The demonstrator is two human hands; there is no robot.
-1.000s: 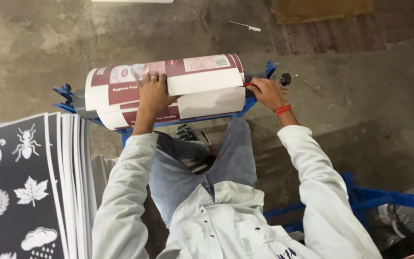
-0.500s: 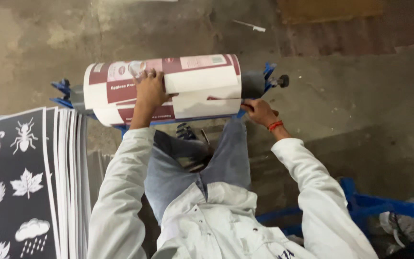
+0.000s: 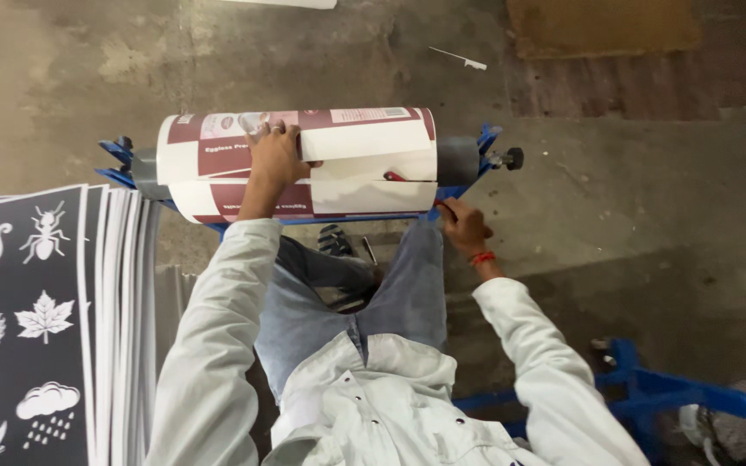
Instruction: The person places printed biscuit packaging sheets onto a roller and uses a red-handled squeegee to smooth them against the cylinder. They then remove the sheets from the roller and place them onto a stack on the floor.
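While left hand (image 3: pixel 276 155) presses roll (image 3: pixel 304 164), right hand (image 3: pixel 464 226) below its end, bare floor (image 3: pixel 632 190) beyond.

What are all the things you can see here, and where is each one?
White-and-maroon printed sheet roll: one, lying across the blue stand, top middle.
Blue metal stand: one, holding the roll's ends.
Black sheets with white animal and leaf pictures: a stack, bottom left.
Blue metal frame: one, bottom right.
Brown flat board: one, top right on the grey floor.
Left hand: resting on top of the roll.
Right hand: below the roll's right end, red band on wrist.
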